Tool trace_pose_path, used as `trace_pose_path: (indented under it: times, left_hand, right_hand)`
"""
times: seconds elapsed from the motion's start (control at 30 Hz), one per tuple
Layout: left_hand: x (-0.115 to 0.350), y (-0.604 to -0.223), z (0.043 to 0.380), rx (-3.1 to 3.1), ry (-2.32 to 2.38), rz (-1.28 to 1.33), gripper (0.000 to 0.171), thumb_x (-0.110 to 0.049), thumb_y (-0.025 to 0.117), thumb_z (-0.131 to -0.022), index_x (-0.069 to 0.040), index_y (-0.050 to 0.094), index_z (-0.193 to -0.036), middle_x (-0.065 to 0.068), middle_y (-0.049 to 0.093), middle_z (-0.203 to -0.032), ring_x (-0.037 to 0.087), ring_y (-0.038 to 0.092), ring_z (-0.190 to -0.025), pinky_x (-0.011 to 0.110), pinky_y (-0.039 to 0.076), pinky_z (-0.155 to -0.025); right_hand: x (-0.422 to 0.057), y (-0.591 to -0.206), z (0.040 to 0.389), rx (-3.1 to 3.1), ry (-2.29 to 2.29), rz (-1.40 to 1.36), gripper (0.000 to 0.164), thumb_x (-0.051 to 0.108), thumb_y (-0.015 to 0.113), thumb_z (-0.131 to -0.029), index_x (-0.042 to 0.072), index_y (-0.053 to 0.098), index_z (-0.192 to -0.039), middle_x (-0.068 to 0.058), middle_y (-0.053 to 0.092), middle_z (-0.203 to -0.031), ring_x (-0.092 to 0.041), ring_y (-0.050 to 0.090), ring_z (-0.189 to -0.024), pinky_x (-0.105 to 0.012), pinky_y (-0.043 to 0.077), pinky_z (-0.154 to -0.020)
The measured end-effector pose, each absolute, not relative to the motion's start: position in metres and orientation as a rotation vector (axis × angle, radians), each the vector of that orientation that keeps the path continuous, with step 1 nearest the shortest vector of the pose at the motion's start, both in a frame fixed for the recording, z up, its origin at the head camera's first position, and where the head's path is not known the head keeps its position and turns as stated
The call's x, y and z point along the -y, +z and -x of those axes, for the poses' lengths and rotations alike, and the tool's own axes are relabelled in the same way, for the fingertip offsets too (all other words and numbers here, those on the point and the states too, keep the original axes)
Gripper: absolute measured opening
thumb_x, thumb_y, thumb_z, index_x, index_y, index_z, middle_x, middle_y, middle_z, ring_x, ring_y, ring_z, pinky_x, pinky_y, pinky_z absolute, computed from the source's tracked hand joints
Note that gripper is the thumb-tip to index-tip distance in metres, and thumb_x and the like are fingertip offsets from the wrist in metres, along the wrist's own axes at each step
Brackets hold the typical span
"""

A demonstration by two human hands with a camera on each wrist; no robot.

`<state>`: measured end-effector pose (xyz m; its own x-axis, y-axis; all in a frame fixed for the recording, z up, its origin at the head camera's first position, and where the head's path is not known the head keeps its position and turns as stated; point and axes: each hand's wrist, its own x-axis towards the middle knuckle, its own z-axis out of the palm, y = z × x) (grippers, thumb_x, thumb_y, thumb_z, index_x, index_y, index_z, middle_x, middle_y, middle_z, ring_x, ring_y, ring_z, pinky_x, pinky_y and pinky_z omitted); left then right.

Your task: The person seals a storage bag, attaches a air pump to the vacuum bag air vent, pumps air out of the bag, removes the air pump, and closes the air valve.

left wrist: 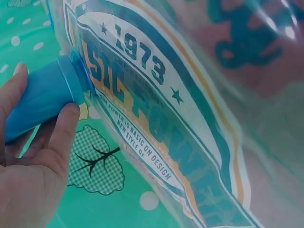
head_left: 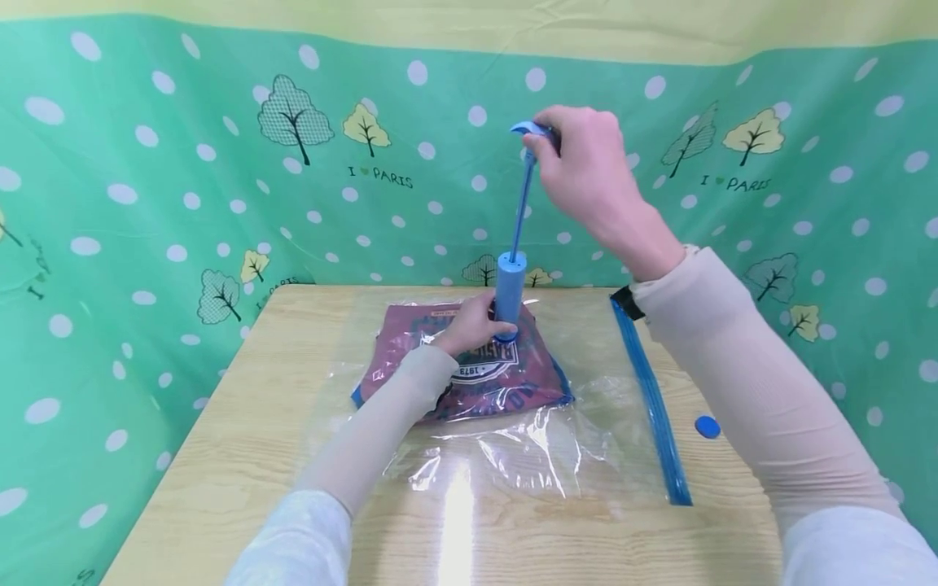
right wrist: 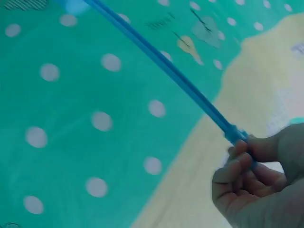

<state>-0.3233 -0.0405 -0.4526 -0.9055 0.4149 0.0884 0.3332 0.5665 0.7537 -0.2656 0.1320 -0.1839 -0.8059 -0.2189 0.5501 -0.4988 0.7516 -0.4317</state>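
A blue hand pump (head_left: 509, 289) stands nearly upright on a clear plastic bag (head_left: 513, 443). Inside the bag lies a folded maroon garment (head_left: 403, 346) with a printed "1973" badge (left wrist: 147, 71). My left hand (head_left: 472, 324) grips the lower part of the pump's barrel (left wrist: 40, 97), where its base meets the bag. High above, my right hand (head_left: 582, 155) holds the pump's handle (head_left: 529, 129), its fingers curled round it. The thin rod (right wrist: 166, 66) is drawn far out of the barrel. Fingers of the right hand hide part of the handle.
A blue zip strip (head_left: 652, 399) runs along the bag's right edge. To the right of it, a round blue cap (head_left: 707, 426) lies on the wooden table (head_left: 242, 456). Behind and beside the table hangs a green dotted curtain (head_left: 220, 163).
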Motion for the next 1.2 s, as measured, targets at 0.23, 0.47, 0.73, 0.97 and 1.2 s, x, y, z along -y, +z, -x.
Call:
trace_pose_path:
  times: [0.23, 0.47, 0.73, 0.97, 1.2]
  left_hand:
    - [0.041, -0.452, 0.326, -2.693, 1.270, -0.672, 0.053, -0.016, 0.080, -0.096, -0.001, 0.057, -0.141, 0.017, 0.070, -0.126, 0.030, 0.069, -0.111, 0.042, 0.056, -0.097]
    - [0.039, -0.454, 0.326, -2.695, 1.226, -0.672, 0.052, -0.018, 0.079, -0.098, -0.003, 0.057, -0.142, 0.016, 0.070, -0.126, 0.030, 0.069, -0.112, 0.041, 0.057, -0.096]
    - [0.041, -0.457, 0.326, -2.687, 1.266, -0.675, 0.053, -0.015, 0.080, -0.097, -0.001, 0.056, -0.142, 0.018, 0.069, -0.127, 0.031, 0.069, -0.112, 0.043, 0.056, -0.097]
    - [0.042, -0.457, 0.326, -2.663, 1.300, -0.639, 0.054, -0.014, 0.078, -0.098, 0.000, 0.054, -0.144, 0.018, 0.068, -0.130, 0.031, 0.067, -0.115, 0.044, 0.055, -0.099]
    - [0.042, -0.456, 0.327, -2.674, 1.281, -0.652, 0.053, -0.014, 0.079, -0.097, 0.000, 0.056, -0.142, 0.018, 0.069, -0.127, 0.031, 0.069, -0.112, 0.044, 0.056, -0.098]
  right_hand:
    - [-0.123, -0.255, 0.283, 2.599, 0.833, -0.597, 0.022, 0.012, 0.059, -0.109, -0.003, 0.072, -0.117, -0.012, 0.068, -0.088, -0.024, 0.058, -0.064, -0.032, 0.048, -0.056]
    - [-0.124, -0.309, 0.290, 2.693, 0.755, -0.606, 0.021, 0.015, 0.059, -0.109, -0.002, 0.071, -0.109, -0.012, 0.066, -0.080, -0.025, 0.059, -0.063, -0.038, 0.044, -0.064]
    - [-0.124, -0.241, 0.279, 2.625, 0.871, -0.610, 0.025, 0.015, 0.055, -0.111, -0.003, 0.071, -0.117, -0.011, 0.064, -0.083, -0.023, 0.050, -0.062, -0.032, 0.044, -0.057]
    - [-0.125, -0.176, 0.266, 2.510, 0.755, -0.591, 0.033, 0.022, 0.052, -0.112, 0.001, 0.073, -0.126, -0.010, 0.066, -0.089, -0.023, 0.045, -0.061, -0.030, 0.037, -0.057]
    - [-0.126, -0.211, 0.274, 2.495, 0.805, -0.580, 0.026, 0.017, 0.057, -0.110, -0.004, 0.068, -0.122, -0.014, 0.072, -0.102, -0.022, 0.059, -0.071, -0.031, 0.048, -0.062]
